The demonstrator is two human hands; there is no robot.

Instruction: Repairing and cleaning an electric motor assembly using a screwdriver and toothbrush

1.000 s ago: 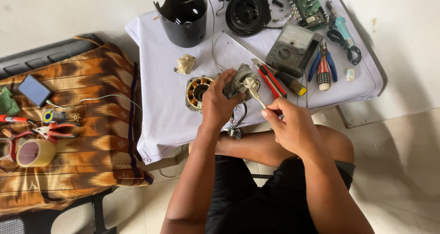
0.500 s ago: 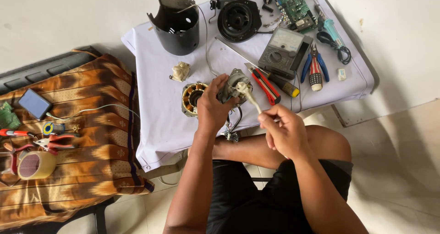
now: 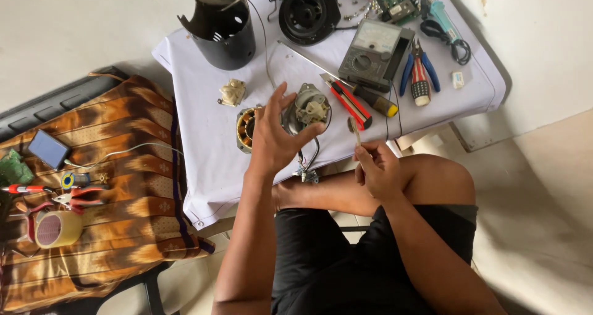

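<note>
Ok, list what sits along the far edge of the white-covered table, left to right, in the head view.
Black plastic housing → round black fan cover → grey multimeter → blue-handled pliers → small white block.

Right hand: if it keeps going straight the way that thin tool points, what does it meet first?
The right hand aims its thin tool up toward the table. First in line looks like the red cutter, just above the tip; depth is unclear, so it may pass over it.
</note>
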